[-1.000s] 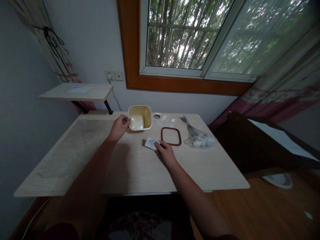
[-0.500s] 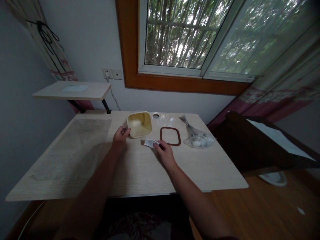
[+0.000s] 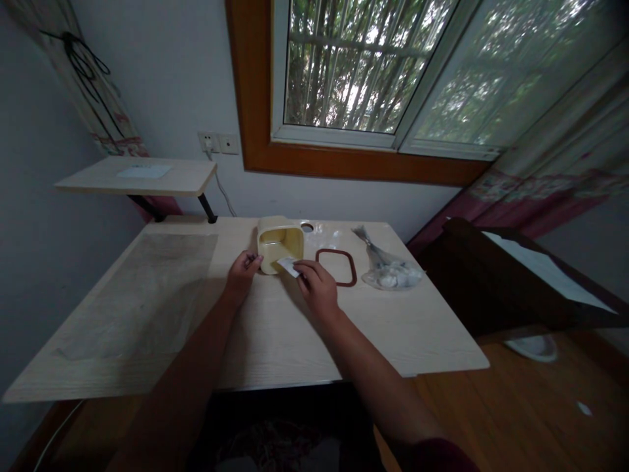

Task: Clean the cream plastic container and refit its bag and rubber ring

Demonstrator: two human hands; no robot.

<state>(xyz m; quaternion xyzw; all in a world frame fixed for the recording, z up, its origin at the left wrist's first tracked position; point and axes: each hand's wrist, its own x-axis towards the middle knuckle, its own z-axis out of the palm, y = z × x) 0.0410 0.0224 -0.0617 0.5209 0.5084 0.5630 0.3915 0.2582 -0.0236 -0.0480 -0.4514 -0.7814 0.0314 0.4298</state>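
A pale yellow, square plastic container (image 3: 280, 244) is tilted on the table, its opening turned toward me and to the right. My left hand (image 3: 242, 274) is closed on its near left rim. Pinched in my right hand (image 3: 317, 287) is a small folded white tissue or cloth (image 3: 287, 265), held at the container's near right rim. Just beyond my right hand lies a reddish-brown, rounded square frame (image 3: 352, 265); whether it has a clear centre I cannot tell. A knotted clear plastic bag (image 3: 390, 272) with whitish contents lies farther right.
The light wooden table (image 3: 393, 334) has a clear plastic sheet (image 3: 142, 288) on its left side. A raised shelf (image 3: 142, 176) stands at the back left. A round cable hole (image 3: 307, 227) sits behind the container. Dark furniture (image 3: 491, 288) adjoins on the right.
The container has shifted slightly right and tipped further toward me. My right hand has brought the white tissue or cloth left and up to its rim.
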